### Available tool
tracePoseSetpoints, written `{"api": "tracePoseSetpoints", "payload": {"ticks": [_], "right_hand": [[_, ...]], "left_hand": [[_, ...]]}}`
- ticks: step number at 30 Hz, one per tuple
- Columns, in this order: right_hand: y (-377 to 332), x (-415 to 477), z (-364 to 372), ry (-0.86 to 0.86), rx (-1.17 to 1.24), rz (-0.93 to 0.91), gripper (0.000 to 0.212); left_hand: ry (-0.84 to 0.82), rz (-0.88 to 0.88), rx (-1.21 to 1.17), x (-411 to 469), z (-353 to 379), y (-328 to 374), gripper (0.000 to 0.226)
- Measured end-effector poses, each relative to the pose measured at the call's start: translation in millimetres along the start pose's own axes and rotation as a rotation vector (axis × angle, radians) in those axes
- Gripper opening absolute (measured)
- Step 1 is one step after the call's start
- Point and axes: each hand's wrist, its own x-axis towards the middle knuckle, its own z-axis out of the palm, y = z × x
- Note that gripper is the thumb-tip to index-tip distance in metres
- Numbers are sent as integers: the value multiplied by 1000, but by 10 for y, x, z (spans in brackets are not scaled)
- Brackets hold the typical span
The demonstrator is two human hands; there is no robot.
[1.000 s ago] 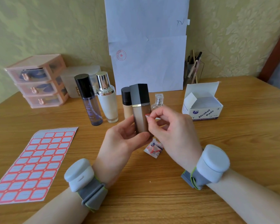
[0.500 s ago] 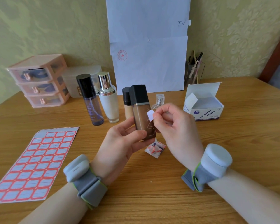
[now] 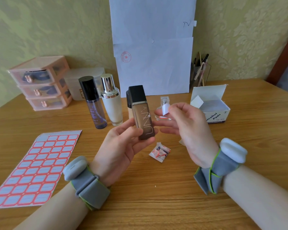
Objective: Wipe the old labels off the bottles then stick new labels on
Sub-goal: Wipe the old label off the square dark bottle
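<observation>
Head view: a wooden worktop (image 3: pixel 239 163) is seen from above, its far edge met by a green patterned wall, and a broad bare stretch is left open in front of the two forearms and out to the right. The left margin is taken up by a sheet of red-bordered labels (image 3: pixel 35 170), lying flat and reaching the lower left corner of the frame. Along the back, a pink drawer unit (image 3: pixel 40 83), a purple bottle with a black cap (image 3: pixel 93 103), a cream bottle with a silver cap (image 3: pixel 111 102), a small clear perfume bottle (image 3: pixel 164 107) and an open box of alcohol pads (image 3: pixel 211 107) are lined up, with white paper sheets (image 3: pixel 153 47) propped against the wall behind them.

A brown foundation bottle (image 3: pixel 142 113) with a square black cap is held above the worktop, tilted slightly, by the left hand (image 3: pixel 123 146); the fingers are closed around its lower half, thumb at the front and the rest behind. Just to its right, apart from the bottle, a small white label (image 3: pixel 165 110) is pinched between the thumb and forefinger of the right hand (image 3: pixel 188 128), the other fingers being spread loosely below. A torn pad wrapper (image 3: pixel 160 151) is left on the worktop beneath and between the hands.
</observation>
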Motion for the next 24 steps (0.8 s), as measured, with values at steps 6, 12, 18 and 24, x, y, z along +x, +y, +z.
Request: {"api": "tracePoseSetpoints", "payload": {"ticks": [6,12,18,24], "right_hand": [[-54,-10,-79,8,-242,-100,14],[-74,-53,-186,67,-490,-268,11],[-4,-64,-224,-128,-871,-506,4],[117,-64,-256,-494,-1233,-319,16]], "left_hand": [[-21,-7,16,-12,29,-29,38],[-17,-25,-19,-14,24,-42,36],[83,83,32,-10,25,-34,34],[126,67,35,-5,37,-55,34]]}}
